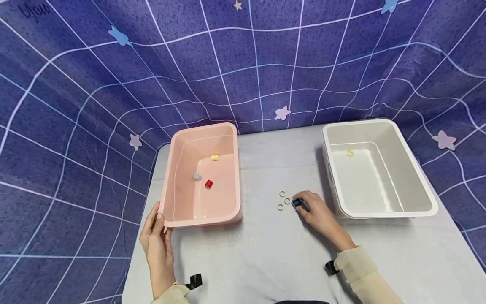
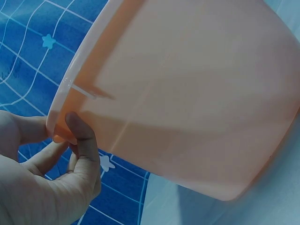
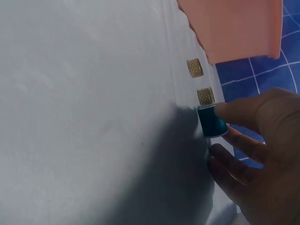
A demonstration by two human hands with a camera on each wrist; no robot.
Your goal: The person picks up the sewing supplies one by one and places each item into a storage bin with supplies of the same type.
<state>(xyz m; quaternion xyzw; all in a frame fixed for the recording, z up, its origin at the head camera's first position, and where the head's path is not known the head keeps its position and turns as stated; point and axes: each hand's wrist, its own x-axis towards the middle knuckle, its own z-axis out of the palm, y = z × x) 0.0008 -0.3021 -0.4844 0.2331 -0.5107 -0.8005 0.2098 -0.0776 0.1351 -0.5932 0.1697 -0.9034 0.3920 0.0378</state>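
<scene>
My right hand [image 1: 316, 212] pinches a dark teal thread spool [image 3: 212, 121] between thumb and fingers, just over the cloth-covered table. Right beside the spool lie three gold thimble rings [image 1: 287, 201]; in the right wrist view their bands [image 3: 195, 68] look dimpled. My left hand [image 1: 156, 240] grips the near left corner of a pink bin [image 1: 240, 185], thumb and fingers pinching its rim [image 2: 63, 105]. Inside that bin are a yellow thread spool [image 1: 215, 157], a pale grey spool [image 1: 197, 176] and a red spool [image 1: 209, 184].
On the right stands a white bin [image 1: 379, 216] with one gold ring [image 1: 350, 153] inside, near its far left. Pale cloth covers the table [image 1: 262, 261] between the bins. A blue gridded curtain [image 1: 212, 55] with stars hangs behind and at the sides.
</scene>
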